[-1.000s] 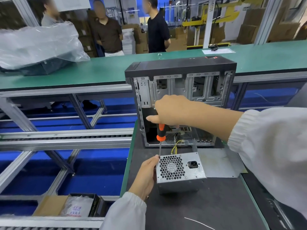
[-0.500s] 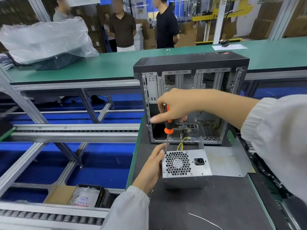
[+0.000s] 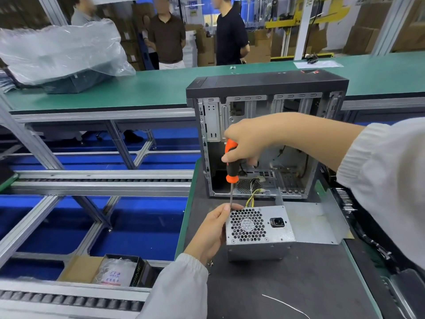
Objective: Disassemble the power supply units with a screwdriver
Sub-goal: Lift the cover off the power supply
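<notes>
A grey metal power supply unit [image 3: 259, 229], its honeycomb fan grille and black mains socket facing the camera, stands on the dark work mat [image 3: 287, 291] just before an open computer case [image 3: 266, 134], yellow wires running between them. The left hand [image 3: 212, 231] grips its left edge, thumb at the upper corner, while the right hand [image 3: 247, 140] is curled round the orange-and-black screwdriver [image 3: 231, 166], held upright with its tip at that corner. A cardboard box [image 3: 76, 268] at lower left holds a plastic bag [image 3: 110, 272].

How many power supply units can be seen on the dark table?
1: the power supply unit lies before the open computer case, gripped by the left hand. Others may be hidden.
</notes>
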### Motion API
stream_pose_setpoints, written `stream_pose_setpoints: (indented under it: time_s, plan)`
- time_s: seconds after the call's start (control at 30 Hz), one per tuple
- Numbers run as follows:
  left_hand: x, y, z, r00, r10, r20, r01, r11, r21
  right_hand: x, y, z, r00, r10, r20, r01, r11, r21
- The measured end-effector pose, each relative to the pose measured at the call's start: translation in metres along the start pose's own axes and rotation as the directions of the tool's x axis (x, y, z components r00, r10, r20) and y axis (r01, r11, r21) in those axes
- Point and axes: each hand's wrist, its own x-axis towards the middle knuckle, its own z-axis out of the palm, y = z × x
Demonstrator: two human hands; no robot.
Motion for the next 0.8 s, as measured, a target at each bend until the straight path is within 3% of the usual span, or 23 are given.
stream_pose_setpoints:
  time_s: [0.1,0.2,0.27,0.33,0.43,0.57,0.67,0.73,0.8]
  plan:
    - [-0.001,-0.001,0.001,1.000,0.011,-0.009,-0.011,1.000,0.008,-0.003,-0.005,0.006,0.987,0.155,-0.035,-0.152,0.985,0.080]
    - [-0.003,-0.001,0.001,1.000,0.017,0.002,-0.017,1.000,-0.005,0.003,-0.008,0.017,0.933,0.110,-0.341,-0.164,0.977,-0.135]
    - [-0.003,-0.001,0.001,1.000,0.025,0.005,-0.024,0.999,-0.045,0.005,-0.009,0.021,0.902,0.054,-0.427,-0.151,0.969,-0.195]
    - [0.000,-0.002,-0.001,1.000,0.018,-0.005,-0.018,0.995,-0.097,0.005,-0.008,0.018,0.927,0.028,-0.373,-0.111,0.973,-0.202]
    - [0.003,-0.004,-0.005,1.000,-0.003,-0.006,0.002,0.997,-0.075,0.004,-0.006,0.011,0.985,0.012,-0.170,-0.046,0.980,-0.194]
    - [0.001,-0.004,-0.009,0.998,0.060,0.035,-0.062,0.996,0.061,0.000,-0.004,0.000,1.000,0.008,0.008,-0.009,0.994,0.105]
    - [0.000,0.000,-0.011,0.987,0.160,-0.004,-0.158,0.978,0.133,-0.001,-0.002,-0.006,0.994,-0.038,0.099,0.022,0.987,0.158]
    - [0.000,0.001,-0.010,0.976,0.214,-0.035,-0.205,0.964,0.169,-0.001,-0.004,-0.004,0.994,-0.069,0.088,0.057,0.990,0.128]
    - [0.001,0.000,-0.008,0.967,0.247,-0.061,-0.232,0.954,0.190,0.001,-0.008,0.001,0.997,-0.066,-0.029,0.068,0.993,0.093]
